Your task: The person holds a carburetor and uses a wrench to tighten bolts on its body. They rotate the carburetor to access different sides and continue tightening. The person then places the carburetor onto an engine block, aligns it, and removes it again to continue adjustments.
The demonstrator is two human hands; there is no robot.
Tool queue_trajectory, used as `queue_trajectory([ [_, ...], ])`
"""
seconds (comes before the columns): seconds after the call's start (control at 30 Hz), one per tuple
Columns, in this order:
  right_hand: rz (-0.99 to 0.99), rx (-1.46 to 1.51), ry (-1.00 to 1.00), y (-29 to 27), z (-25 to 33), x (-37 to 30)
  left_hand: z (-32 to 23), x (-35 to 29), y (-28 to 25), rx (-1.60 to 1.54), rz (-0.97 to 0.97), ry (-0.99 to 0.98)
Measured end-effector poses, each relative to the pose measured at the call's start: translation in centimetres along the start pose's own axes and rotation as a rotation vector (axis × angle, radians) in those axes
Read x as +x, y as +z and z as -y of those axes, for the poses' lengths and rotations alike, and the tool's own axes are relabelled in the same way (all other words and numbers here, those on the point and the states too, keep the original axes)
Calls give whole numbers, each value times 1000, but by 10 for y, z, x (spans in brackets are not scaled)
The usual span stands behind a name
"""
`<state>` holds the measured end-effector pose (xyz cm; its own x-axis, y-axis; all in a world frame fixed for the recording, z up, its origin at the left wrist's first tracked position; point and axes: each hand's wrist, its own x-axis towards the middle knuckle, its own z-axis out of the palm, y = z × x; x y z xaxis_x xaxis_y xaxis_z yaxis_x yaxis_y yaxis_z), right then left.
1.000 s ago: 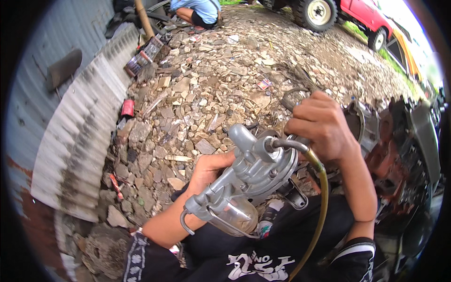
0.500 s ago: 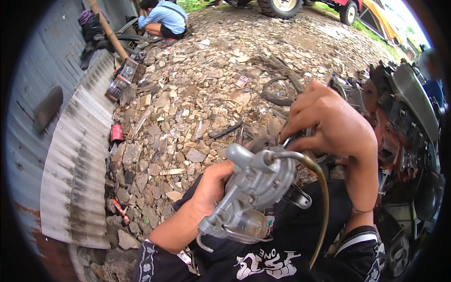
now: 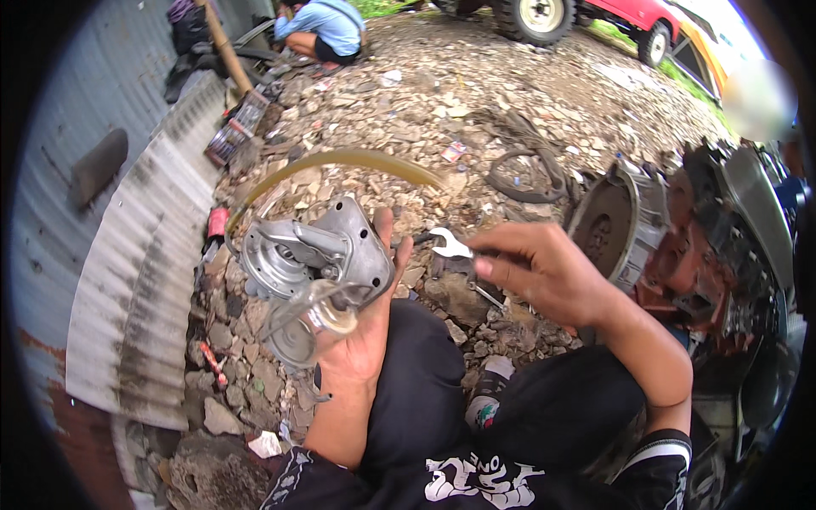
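My left hand [image 3: 364, 340] is closed around a grey metal fuel pump [image 3: 344, 246] with a clear sediment bowl [image 3: 310, 327]. The pump's flat flange with bolt holes faces up, and my fingertips show beyond its right edge. From its far left side a yellowish hose [image 3: 340, 158] arches over the gravel. My right hand [image 3: 548, 276] grips an open-end wrench [image 3: 452, 247], its jaw pointing left toward the pump, a small gap away. A second wrench [image 3: 486, 295] lies on the ground below it, near a flat stone.
An engine [image 3: 705, 229] with a round bell housing [image 3: 599, 229] stands at right. Corrugated sheeting [image 3: 136, 263] leans along the left wall. A black rubber loop [image 3: 527, 178] lies on the gravel. A person in blue [image 3: 319, 30] crouches far back; a red vehicle [image 3: 612, 15] is parked behind.
The pump has been turned over and moved left, its hose swinging from the right side to the far side. My right hand has come away from the pump, and the wrench now shows clearly.
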<state>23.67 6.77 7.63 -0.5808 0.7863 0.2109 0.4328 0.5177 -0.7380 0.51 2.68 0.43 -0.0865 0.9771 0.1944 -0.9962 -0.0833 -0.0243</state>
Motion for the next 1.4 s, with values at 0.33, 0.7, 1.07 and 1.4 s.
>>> queue_trajectory([
  [0.33, 131, 55, -227, 45, 15, 32, -42, -10, -7, 314, 59, 43],
  [0.7, 354, 412, -68, 77, 38, 36, -43, -39, 17, -47, 92, 89],
  [1.07, 433, 620, 43, 94, 37, 32, -37, -34, 8, 54, 166, 333],
  [1.4, 552, 1326, 327, 129, 53, 24, -49, -32, 3, 95, 150, 388],
])
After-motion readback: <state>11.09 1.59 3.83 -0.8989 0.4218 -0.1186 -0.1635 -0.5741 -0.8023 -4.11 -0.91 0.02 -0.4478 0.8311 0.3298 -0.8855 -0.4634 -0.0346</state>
